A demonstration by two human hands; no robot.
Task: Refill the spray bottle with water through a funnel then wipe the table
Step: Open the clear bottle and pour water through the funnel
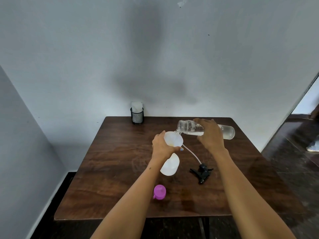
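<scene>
A white spray bottle (170, 165) stands on the dark wooden table (110, 169) with a white funnel (173, 139) set in its neck. My left hand (162, 146) grips the funnel's stem and the bottle's neck. My right hand (210, 135) holds a clear water bottle (226, 131) tipped almost flat, its open mouth over the funnel, and water runs into it. The black spray trigger head (202, 172) lies on the table to the right, its thin tube curving back toward the funnel.
A purple bottle cap (159, 191) lies near the table's front edge. A black mesh holder (137, 115) with white tissue stands at the back edge against the wall. Dark floor and a doorway with someone's shoe (313, 147) are at the right.
</scene>
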